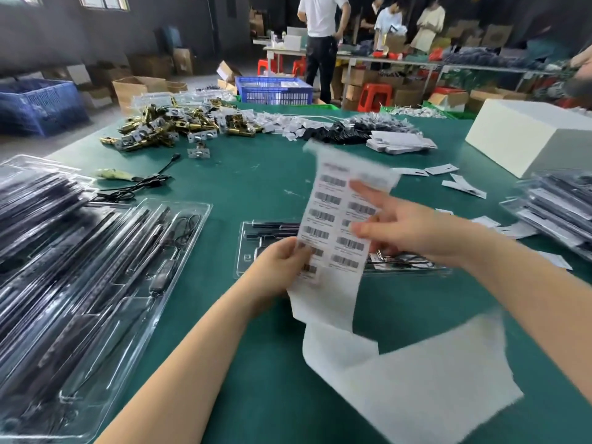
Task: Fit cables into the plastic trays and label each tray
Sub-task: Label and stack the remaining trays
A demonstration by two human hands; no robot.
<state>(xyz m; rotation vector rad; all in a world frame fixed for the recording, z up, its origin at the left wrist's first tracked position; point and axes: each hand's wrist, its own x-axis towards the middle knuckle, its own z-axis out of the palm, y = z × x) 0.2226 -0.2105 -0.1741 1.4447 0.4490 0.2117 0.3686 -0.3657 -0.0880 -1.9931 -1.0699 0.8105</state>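
A long white strip of barcode labels (334, 219) is held up above the green table (256, 181). My left hand (282, 264) pinches its lower left edge. My right hand (407, 225) reaches in from the right, its fingertips on a label in the right column. Behind the strip lies a clear plastic tray (253, 248) with dark cables in its slots, mostly hidden by the strip and my hands. The strip's bare backing (426, 379) trails down over the table toward me.
Stacks of filled clear trays sit at the left (89, 283) and at the right edge (557, 213). A loose black cable (141, 184), brass hardware (166, 126), paper tags (403, 142) and a white box (531, 136) lie farther back. People stand at distant benches.
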